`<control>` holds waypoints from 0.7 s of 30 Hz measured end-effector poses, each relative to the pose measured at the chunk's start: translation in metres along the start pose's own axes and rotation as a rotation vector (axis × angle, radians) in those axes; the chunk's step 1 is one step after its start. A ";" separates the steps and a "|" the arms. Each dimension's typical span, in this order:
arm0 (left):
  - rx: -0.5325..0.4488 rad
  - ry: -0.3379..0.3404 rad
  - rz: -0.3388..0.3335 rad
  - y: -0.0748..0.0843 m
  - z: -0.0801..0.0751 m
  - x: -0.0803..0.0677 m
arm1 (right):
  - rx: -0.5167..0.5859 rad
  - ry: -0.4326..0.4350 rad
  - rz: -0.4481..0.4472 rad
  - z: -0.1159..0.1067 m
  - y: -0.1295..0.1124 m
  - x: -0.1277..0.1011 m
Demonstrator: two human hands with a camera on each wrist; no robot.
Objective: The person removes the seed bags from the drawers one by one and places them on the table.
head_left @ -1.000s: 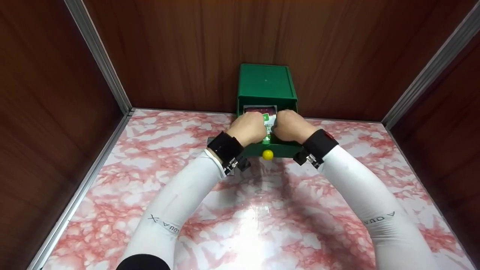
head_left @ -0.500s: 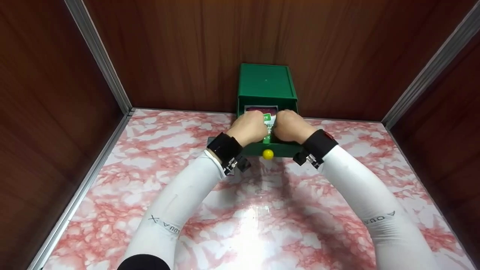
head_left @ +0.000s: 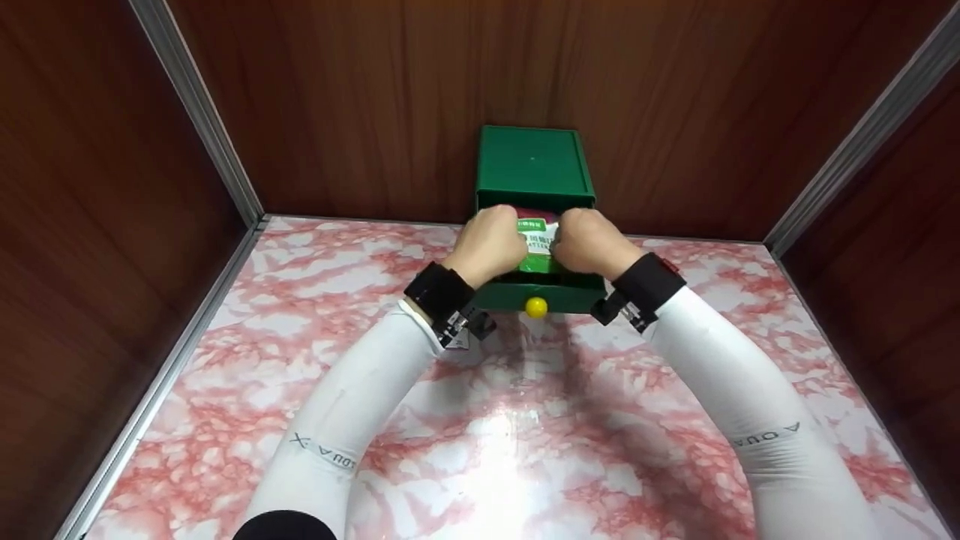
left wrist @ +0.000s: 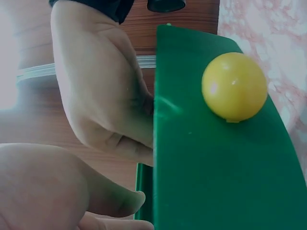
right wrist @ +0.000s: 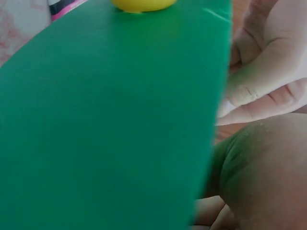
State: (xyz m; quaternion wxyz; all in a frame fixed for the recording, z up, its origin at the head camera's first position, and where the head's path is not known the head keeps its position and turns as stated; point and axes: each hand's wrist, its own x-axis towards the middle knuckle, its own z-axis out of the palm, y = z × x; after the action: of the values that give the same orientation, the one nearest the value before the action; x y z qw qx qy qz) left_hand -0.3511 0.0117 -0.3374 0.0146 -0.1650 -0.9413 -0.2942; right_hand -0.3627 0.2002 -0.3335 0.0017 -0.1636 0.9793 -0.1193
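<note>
A packet (head_left: 538, 241), green and white with a red top edge, is being held over the open drawer (head_left: 540, 294) of a small green box (head_left: 532, 163) standing against the back wall of the desk (head_left: 480, 442). It is being gripped from both sides: the left hand (head_left: 489, 244) is curled round its left edge and the right hand (head_left: 589, 243) round its right edge, so that only the middle strip of the packet is showing between the knuckles. The fingers themselves are being hidden behind the backs of the hands in the head view; in the wrist views only palms and the drawer front, with its yellow knob (left wrist: 234, 86), are being shown, so how far the fingertips are wrapping cannot be told.

The packet is being judged light and soft, a thin printed pouch that is likely to bend and crumple under pressure and whose glossy film may slip between dry fingers. The two side edges are being judged the best places for a hold, with an even pinch from each hand, since a hold in the middle would be folding it. The drawer walls are standing just beside both hands, so little room is being left for the knuckles.
</note>
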 end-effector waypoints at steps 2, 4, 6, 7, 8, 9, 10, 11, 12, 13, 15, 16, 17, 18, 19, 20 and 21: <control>-0.033 0.014 -0.001 -0.002 -0.003 -0.001 | 0.041 -0.016 0.027 -0.004 -0.001 -0.002; -0.068 0.028 0.005 -0.005 -0.006 -0.003 | 0.101 -0.033 0.050 -0.008 -0.003 -0.005; -0.101 0.049 0.019 -0.009 -0.008 -0.006 | 0.157 -0.047 0.058 -0.012 -0.005 -0.009; -0.117 0.060 0.024 -0.011 -0.009 -0.008 | 0.182 -0.050 0.057 -0.013 -0.006 -0.012; -0.128 0.070 0.029 -0.013 -0.010 -0.009 | 0.202 -0.045 0.051 -0.014 -0.007 -0.014; -0.140 0.082 0.031 -0.015 -0.010 -0.011 | 0.221 -0.044 0.046 -0.015 -0.008 -0.017; -0.159 0.095 0.028 -0.018 -0.011 -0.013 | 0.232 -0.043 0.041 -0.015 -0.009 -0.019; -0.177 0.108 0.025 -0.020 -0.011 -0.014 | 0.244 -0.041 0.039 -0.014 -0.010 -0.022; -0.197 0.116 0.019 -0.022 -0.011 -0.016 | 0.253 -0.037 0.039 -0.014 -0.011 -0.024; -0.216 0.124 0.010 -0.024 -0.012 -0.017 | 0.259 -0.032 0.036 -0.012 -0.012 -0.025; -0.253 0.138 -0.009 -0.027 -0.012 -0.020 | 0.270 -0.021 0.034 -0.010 -0.014 -0.028; -0.270 0.142 -0.019 -0.028 -0.012 -0.021 | 0.275 -0.013 0.033 -0.008 -0.015 -0.029; -0.280 0.143 -0.028 -0.030 -0.013 -0.023 | 0.281 0.000 0.031 -0.006 -0.015 -0.030; -0.289 0.144 -0.035 -0.031 -0.013 -0.024 | 0.286 0.014 0.025 -0.005 -0.015 -0.031; -0.295 0.145 -0.041 -0.032 -0.013 -0.025 | 0.296 0.027 0.021 -0.003 -0.016 -0.032; -0.300 0.146 -0.047 -0.033 -0.013 -0.026 | 0.310 0.037 0.021 -0.002 -0.016 -0.033; -0.307 0.148 -0.052 -0.034 -0.014 -0.027 | 0.328 0.047 0.024 -0.001 -0.016 -0.033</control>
State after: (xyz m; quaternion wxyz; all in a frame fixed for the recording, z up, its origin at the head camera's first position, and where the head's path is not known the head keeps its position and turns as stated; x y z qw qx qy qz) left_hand -0.3374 -0.0304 -0.3482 0.0509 -0.1187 -0.8856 -0.4461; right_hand -0.3261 0.1960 -0.3299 0.0069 -0.1465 0.9483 -0.2813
